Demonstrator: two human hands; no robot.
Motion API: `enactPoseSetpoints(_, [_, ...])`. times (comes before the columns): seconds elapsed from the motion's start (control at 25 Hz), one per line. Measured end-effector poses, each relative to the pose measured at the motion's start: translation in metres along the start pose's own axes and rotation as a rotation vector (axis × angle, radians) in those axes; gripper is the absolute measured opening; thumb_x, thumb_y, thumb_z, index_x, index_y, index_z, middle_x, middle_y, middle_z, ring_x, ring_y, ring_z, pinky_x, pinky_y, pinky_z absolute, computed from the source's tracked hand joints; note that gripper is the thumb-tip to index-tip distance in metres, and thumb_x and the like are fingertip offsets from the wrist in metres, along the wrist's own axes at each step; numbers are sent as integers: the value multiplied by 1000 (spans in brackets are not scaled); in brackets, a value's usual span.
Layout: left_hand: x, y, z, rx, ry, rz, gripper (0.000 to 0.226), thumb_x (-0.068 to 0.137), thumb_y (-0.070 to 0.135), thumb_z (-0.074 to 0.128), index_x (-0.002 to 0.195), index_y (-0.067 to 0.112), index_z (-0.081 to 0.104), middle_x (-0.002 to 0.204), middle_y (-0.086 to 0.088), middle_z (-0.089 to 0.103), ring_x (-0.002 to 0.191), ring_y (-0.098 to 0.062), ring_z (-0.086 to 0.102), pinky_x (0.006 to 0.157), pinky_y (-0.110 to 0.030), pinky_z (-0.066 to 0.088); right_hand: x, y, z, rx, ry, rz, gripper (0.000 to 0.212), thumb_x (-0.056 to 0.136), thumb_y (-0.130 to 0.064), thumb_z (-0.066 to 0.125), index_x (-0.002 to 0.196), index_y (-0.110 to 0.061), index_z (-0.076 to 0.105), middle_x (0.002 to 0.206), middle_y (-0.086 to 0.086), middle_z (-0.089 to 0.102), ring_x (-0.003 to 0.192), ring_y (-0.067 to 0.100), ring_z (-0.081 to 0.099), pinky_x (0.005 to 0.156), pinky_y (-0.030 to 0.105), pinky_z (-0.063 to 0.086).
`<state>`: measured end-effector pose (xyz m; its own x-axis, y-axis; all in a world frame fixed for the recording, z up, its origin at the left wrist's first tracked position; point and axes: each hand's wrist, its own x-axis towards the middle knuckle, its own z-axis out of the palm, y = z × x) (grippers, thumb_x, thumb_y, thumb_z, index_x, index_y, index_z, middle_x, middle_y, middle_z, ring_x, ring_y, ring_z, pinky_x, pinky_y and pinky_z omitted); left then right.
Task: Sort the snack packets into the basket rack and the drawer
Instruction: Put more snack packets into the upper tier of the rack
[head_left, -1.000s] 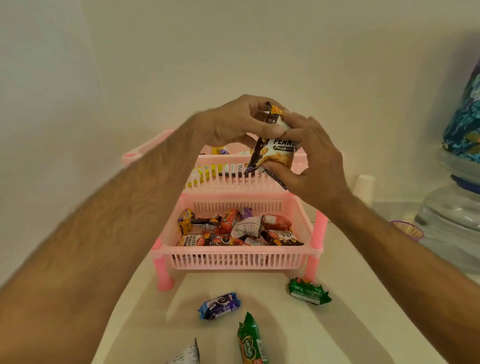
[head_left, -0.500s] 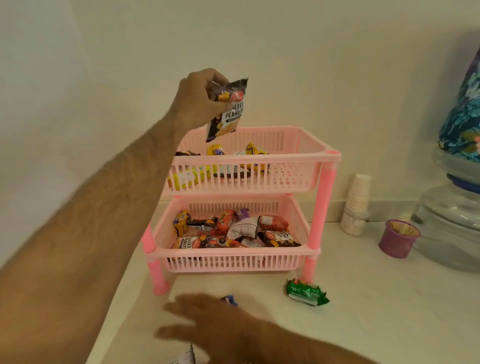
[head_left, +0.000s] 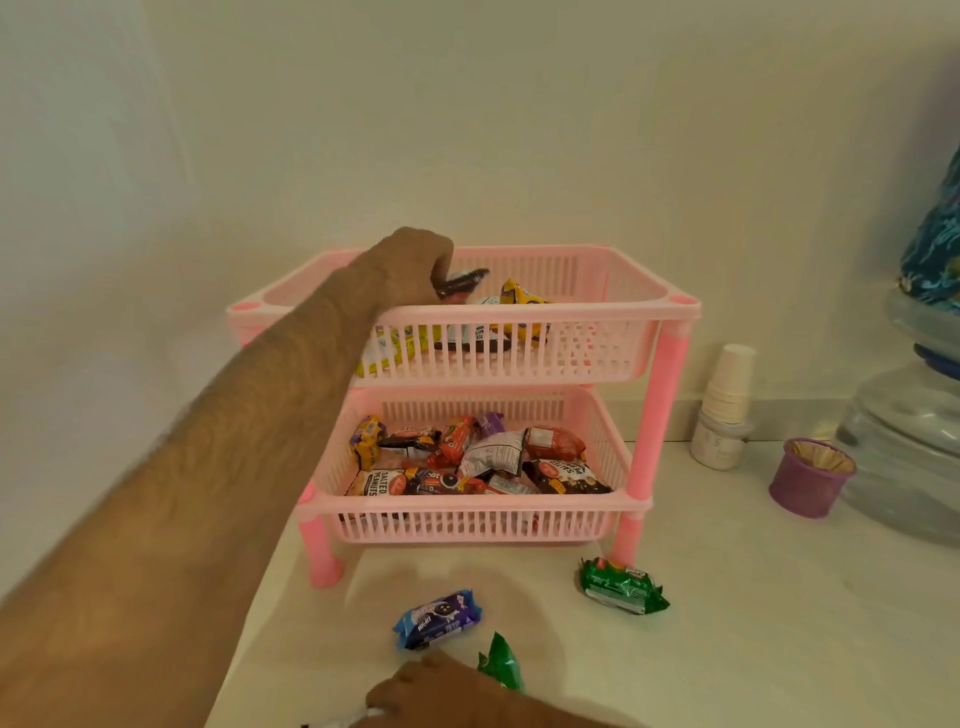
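A pink two-tier basket rack (head_left: 670, 374) stands on the white counter against the wall. My left hand (head_left: 415, 265) reaches over the upper basket (head_left: 519, 312) and grips a dark peanut packet (head_left: 462, 283) just inside its rim, beside a yellow packet (head_left: 522, 299). The lower basket (head_left: 467, 501) holds several mixed packets. On the counter in front lie a blue biscuit packet (head_left: 439, 618), a green packet (head_left: 623, 584) and a second green packet (head_left: 501, 662). My right hand (head_left: 431, 693) is low at the frame's bottom edge, fingers curled down onto a white packet (head_left: 343, 722). No drawer is in view.
A stack of paper cups (head_left: 727, 395) and a purple cup (head_left: 810, 475) stand right of the rack. A large water bottle on a dispenser (head_left: 914, 441) fills the far right. The counter's left edge runs close to the rack's left leg.
My left hand has carried the peanut packet from high above the rack down into the upper basket. My right hand let go of it and dropped to the white packet on the counter.
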<state>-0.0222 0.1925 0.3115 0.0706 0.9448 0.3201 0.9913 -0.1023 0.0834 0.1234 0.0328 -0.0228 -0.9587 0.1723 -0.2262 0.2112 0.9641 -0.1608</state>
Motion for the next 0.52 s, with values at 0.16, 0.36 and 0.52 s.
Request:
enactPoseSetpoints(0.16, [-4,4,1,-143,-175,50,27,87,23,76,112,18,67,115,1,66,99,-18,65,82,-32,55,-16,11,-10,-70,117,50,32,103,-14,45,133,-7,51,126,25,52,116,52,42,100,65,32])
enactPoseSetpoints(0.36, [-11,7,-3,-340,-369,100,33,99,44,56,128,32,65,111,10,74,86,-9,73,77,-29,56,-40,22,-39,-73,264,5,35,97,-14,57,132,-14,54,129,16,62,120,38,52,102,56,41])
enactPoseSetpoints(0.52, [-8,8,0,-422,-91,83,40,102,48,47,130,25,64,127,1,68,110,-19,65,96,-36,49,-70,25,-69,-189,524,-70,38,89,-21,68,126,-20,59,124,2,68,115,22,59,102,42,48])
